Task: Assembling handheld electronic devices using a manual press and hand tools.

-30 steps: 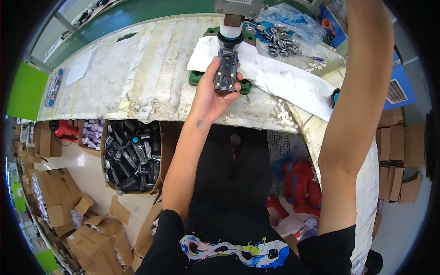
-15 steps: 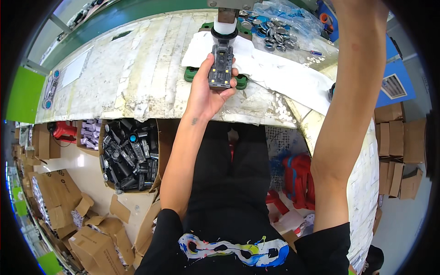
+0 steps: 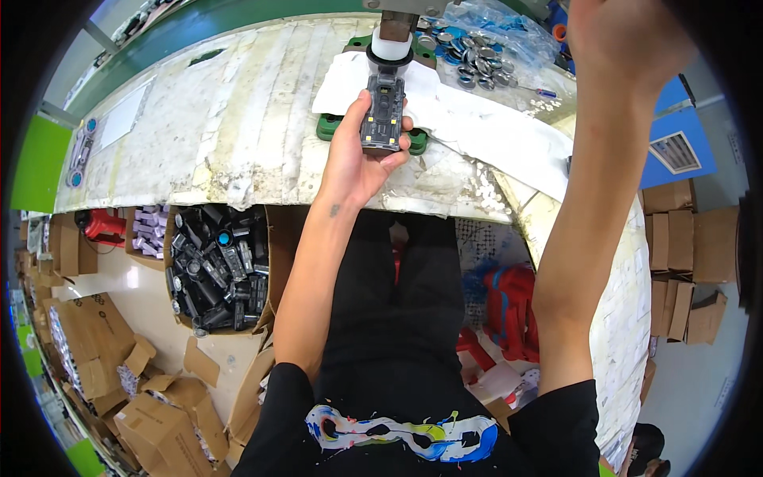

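My left hand [image 3: 354,155] is wrapped round a black flashlight [image 3: 381,119] with a see-through casing and small yellow squares on its face. The round black head of the flashlight points away from me, right at the white tip of a press ram [image 3: 390,48]. Under the hand and flashlight lie a white cloth [image 3: 338,87] and the green press base [image 3: 330,129]. At the upper right, my right hand [image 3: 628,40] is raised high beside the press, smeared and cut off by the picture's edge. Its fingers, and whatever they touch, cannot be made out.
Loose metal rings and caps [image 3: 481,63] lie behind the press, near a plastic bag [image 3: 517,28] and a small screwdriver [image 3: 545,93]. Below the worn table's [image 3: 262,119] edge stands a carton of black flashlights [image 3: 218,266]. A red bag [image 3: 513,310] lies beneath the table.
My right arm has moved slightly, its hand coming lower into the picture. My left hand keeps the flashlight under the ram. The whole view has shifted a little.
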Available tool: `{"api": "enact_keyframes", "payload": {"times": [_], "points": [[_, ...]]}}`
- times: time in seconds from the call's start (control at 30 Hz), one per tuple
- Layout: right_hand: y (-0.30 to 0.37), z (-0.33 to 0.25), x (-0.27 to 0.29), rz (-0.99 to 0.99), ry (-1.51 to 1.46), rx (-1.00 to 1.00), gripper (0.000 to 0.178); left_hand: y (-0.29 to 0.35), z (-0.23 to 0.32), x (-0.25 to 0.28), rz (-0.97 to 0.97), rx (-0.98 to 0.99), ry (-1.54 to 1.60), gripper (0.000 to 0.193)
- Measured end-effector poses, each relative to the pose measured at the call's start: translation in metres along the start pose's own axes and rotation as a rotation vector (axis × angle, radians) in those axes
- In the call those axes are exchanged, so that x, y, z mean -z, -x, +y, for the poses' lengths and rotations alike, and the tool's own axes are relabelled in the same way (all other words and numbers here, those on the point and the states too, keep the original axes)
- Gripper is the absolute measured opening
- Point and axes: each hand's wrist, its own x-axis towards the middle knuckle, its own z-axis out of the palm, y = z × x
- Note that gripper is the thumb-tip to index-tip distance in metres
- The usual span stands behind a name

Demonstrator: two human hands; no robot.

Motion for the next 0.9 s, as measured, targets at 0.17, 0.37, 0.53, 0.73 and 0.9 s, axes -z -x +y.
{"api": "enact_keyframes", "payload": {"times": [0.17, 0.37, 0.53, 0.73, 0.9], "points": [[0.005, -0.01, -0.011, -0.001, -0.008, 0.049, 0.027, 0.001, 0.0, 0.0, -0.002, 0.011, 0.0, 0.043], [0.012, -0.011, -0.01, -0.01, -0.011, 0.095, 0.026, 0.002, 0.001, -0.002, 0.014, 0.005, -0.01, 0.042], [0.014, 0.005, 0.002, -0.017, -0.017, 0.123, 0.025, 0.001, 0.002, 0.002, -0.001, 0.012, 0.01, 0.042], [0.016, 0.018, 0.03, -0.021, -0.012, 0.16, 0.025, -0.002, 0.004, -0.005, -0.022, 0.034, 0.025, 0.041], [0.019, -0.009, -0.009, -0.016, -0.009, 0.232, 0.025, 0.001, 0.006, 0.001, 0.021, 0.041, 0.033, 0.041]]}}
